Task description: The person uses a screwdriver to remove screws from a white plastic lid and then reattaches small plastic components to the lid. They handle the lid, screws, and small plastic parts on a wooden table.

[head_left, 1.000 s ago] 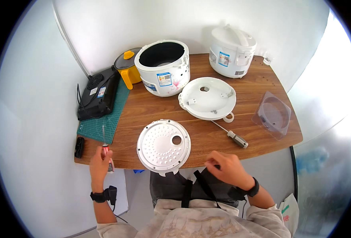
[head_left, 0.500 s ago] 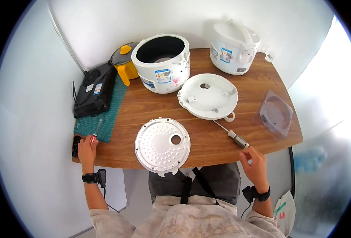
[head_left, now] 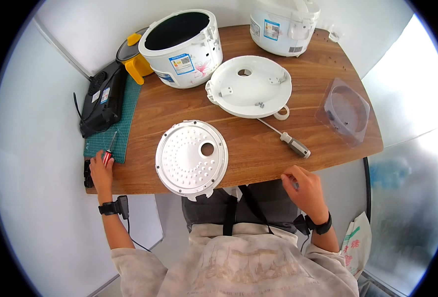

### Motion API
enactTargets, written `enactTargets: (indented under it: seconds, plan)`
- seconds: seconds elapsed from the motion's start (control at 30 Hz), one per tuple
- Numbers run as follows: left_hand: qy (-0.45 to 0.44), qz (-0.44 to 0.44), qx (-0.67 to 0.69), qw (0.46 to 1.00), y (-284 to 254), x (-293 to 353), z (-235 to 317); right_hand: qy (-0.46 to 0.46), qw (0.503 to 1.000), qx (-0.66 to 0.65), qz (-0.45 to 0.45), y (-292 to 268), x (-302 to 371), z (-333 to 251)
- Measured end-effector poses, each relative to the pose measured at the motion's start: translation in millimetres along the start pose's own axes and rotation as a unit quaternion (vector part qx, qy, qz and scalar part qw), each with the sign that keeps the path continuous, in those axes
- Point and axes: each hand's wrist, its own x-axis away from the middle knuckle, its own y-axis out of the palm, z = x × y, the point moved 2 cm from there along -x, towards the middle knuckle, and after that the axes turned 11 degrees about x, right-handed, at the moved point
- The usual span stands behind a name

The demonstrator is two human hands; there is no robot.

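Where the wooden table (head_left: 258, 143) ends at its front left corner, the left hand (head_left: 101, 167) closes around the red handle of a small screwdriver (head_left: 109, 150), whose thin shaft points to about 1 o'clock and lies over the green cutting mat (head_left: 122, 126). Just beside that hand, at its 8 o'clock, a small black object sits on the table edge, too dark to make out. At the hand's 3 o'clock lies a perforated round metal plate (head_left: 191, 157), overhanging the near edge of the table. The right hand (head_left: 303, 188) rests at the front edge with its fingers curled loosely and nothing visible in them; a grey-handled screwdriver (head_left: 285, 139) lies just beyond it at 11 o'clock, apart from it. Further out, a white round lid (head_left: 251, 86) lies flat at centre, an open white cooker body (head_left: 182, 47) stands at its 10 o'clock, a second closed cooker (head_left: 283, 22) at 1 o'clock, and a clear plastic tray (head_left: 347, 110) at 3 o'clock.
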Motion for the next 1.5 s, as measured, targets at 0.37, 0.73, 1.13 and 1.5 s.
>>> enactTargets:
  seconds: [0.37,0.73,1.13,1.5]
  plan:
    - [0.262,-0.194,0.325,0.888,-49.7,120.6,223.1,-0.041,0.999,-0.027,0.001,18.3,-5.0,-4.1]
    - [0.357,-0.131,0.295,0.876,-37.5,135.6,247.1,-0.058,0.998,-0.029,-0.002,17.4,0.6,-0.4]
    - [0.266,-0.085,0.433,0.857,-78.6,101.9,227.9,-0.051,0.998,-0.031,-0.003,17.6,1.7,-2.6]
    - [-0.023,-0.083,0.675,0.733,-105.1,31.1,173.5,-0.050,0.998,-0.032,-0.011,20.6,-0.6,-5.9]
